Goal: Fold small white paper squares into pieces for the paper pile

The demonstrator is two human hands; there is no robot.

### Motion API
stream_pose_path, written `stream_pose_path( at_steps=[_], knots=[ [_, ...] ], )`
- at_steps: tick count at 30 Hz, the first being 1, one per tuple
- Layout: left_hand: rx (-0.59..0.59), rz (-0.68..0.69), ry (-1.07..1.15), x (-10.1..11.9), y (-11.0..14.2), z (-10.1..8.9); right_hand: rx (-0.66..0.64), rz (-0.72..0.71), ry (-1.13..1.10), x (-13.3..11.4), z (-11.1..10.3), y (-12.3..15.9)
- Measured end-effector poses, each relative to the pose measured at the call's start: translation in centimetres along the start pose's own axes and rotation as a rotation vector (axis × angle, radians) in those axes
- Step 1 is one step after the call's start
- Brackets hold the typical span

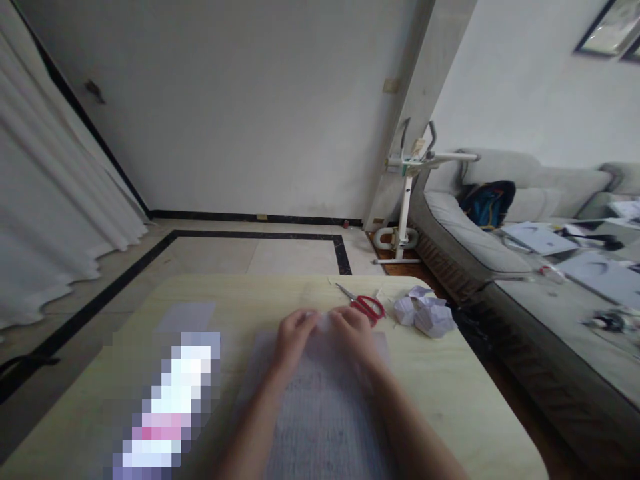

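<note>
Both hands meet over the far end of a large sheet of paper (pixel 320 413) with faint lines of writing, lying on the pale wooden table. My left hand (pixel 295 337) pinches one side of a small whitish piece of paper (pixel 326 323). On its other side, my right hand (pixel 354 330) grips it with thumb and fingers together. The piece is blurred, so its fold or shape cannot be made out. Just beyond my right hand lie red-handled scissors (pixel 369 307), blades pointing to the far left. Right of them sit several crumpled paper balls (pixel 425 312).
A blank paper (pixel 187 317) lies at the table's far left, above a pixelated bright object (pixel 170 400). The table's (pixel 480 413) rounded right edge faces a grey sofa (pixel 465 240) holding a backpack (pixel 489 203). White exercise equipment (pixel 406 207) stands behind; a curtain (pixel 55 173) hangs left.
</note>
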State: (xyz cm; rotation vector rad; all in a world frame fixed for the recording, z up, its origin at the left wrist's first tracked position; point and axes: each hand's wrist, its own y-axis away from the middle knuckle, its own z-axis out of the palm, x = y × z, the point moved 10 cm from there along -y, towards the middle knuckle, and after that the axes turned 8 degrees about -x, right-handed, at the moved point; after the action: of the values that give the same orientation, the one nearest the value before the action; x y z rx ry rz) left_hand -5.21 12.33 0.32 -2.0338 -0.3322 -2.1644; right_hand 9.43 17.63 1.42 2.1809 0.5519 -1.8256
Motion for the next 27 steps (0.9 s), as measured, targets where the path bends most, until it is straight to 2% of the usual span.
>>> stream_pose_path(
  at_steps=[6,12,22,27],
  knots=[
    [0.000,0.026,-0.081,1.0,0.3,0.1,-0.044,0.005,0.001,-0.2,0.5,0.0],
    [-0.023,0.053,-0.082,1.2,0.4,0.4,-0.008,0.029,0.035,-0.6,0.1,0.2],
    [0.008,0.042,-0.048,1.5,0.4,0.0,-0.060,0.200,-0.306,2.4,1.1,0.4],
    [-0.021,0.017,-0.014,0.5,0.2,0.1,-0.100,0.156,-0.328,1.9,1.4,0.4]
  ],
)
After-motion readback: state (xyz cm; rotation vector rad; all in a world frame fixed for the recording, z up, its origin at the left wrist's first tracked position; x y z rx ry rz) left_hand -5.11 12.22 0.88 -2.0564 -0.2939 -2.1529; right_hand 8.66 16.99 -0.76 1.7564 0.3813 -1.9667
